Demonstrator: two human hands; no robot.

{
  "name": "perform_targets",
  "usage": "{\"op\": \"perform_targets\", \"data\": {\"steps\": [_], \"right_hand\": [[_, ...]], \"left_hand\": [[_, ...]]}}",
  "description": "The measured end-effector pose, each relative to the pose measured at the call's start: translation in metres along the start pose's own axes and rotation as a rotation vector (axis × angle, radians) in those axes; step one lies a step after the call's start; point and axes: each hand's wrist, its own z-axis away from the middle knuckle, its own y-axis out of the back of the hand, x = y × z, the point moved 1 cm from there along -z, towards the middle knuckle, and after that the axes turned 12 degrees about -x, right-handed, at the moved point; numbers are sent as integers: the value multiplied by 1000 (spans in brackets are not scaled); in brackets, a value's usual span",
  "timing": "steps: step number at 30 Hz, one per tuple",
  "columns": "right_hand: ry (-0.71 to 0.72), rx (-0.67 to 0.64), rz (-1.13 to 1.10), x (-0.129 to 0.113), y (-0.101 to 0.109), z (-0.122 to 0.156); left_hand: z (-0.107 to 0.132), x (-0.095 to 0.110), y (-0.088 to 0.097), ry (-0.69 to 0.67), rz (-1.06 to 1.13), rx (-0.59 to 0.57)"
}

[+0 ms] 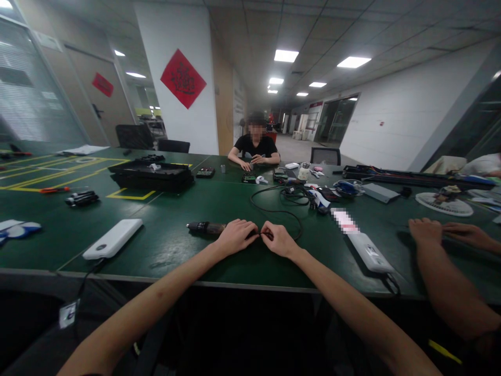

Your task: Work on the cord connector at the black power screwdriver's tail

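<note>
My left hand and my right hand rest close together on the green table, both with fingers pinched on a thin black cable that runs between them and loops away behind my right hand. A dark cylindrical tool lies on the table just left of my left hand, touching or nearly touching it.
A white power bank lies at the left, another white one at the right. A co-worker's hands rest at the right edge. A seated person works across the table. A black tray and scattered parts lie beyond.
</note>
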Motion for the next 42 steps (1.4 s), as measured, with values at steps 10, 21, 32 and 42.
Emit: {"op": "perform_targets", "data": {"steps": [10, 21, 32, 42], "right_hand": [[-2, 1, 13, 0, 0, 0], [-2, 6, 26, 1, -1, 0], [-10, 4, 27, 1, -2, 0], [-22, 9, 28, -1, -1, 0]], "left_hand": [[-1, -2, 0, 0, -1, -3], [0, -1, 0, -13, -14, -11], [0, 0, 4, -26, -3, -23], [-3, -3, -2, 20, 8, -13]]}}
